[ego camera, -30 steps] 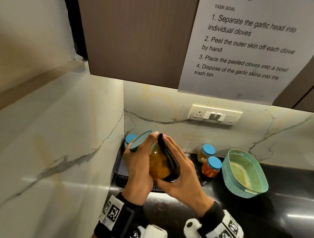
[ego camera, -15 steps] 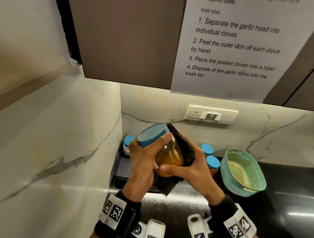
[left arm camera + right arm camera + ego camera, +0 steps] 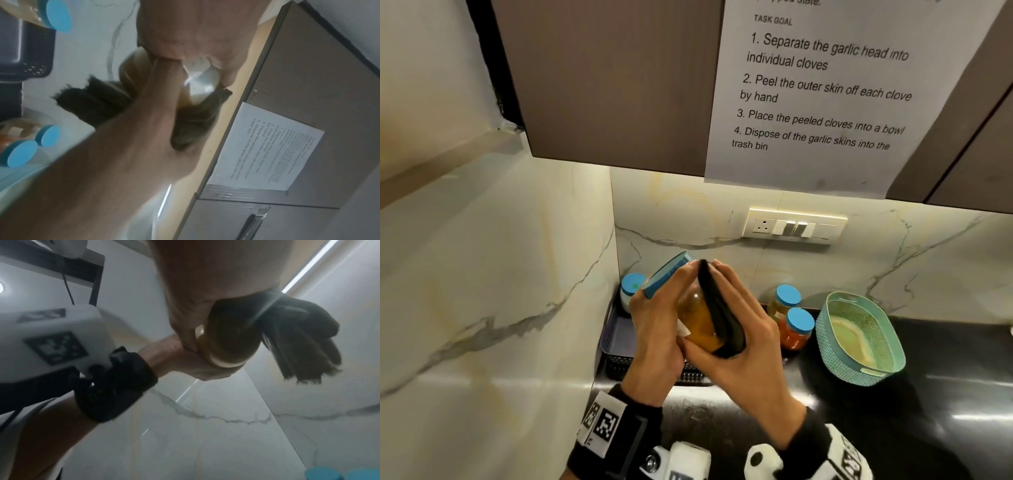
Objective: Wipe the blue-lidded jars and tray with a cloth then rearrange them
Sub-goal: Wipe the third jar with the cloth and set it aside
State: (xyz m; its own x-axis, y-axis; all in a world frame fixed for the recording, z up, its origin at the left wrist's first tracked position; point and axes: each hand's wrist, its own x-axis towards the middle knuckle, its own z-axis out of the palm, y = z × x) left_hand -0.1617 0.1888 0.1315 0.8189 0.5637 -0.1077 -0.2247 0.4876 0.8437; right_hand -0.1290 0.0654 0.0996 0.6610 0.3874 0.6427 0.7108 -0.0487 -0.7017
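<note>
My left hand grips a glass jar of orange-yellow paste, tilted so its blue lid points up and to the left. My right hand cups a black cloth against the jar's right side, fingers lying along it and thumb under the base. The right wrist view shows the jar's bottom with the cloth hanging past it. Below, in the corner, sits a dark tray with one blue-lidded jar in it. Two more blue-lidded jars stand on the black counter to the right.
A teal woven basket lies on the counter right of the jars. Marble walls close in on the left and behind, with a switch plate. A brown cabinet with a paper sheet hangs overhead.
The jar has tipped back so its lid faces left. My right hand with the cloth has slid from behind the jar to its right side.
</note>
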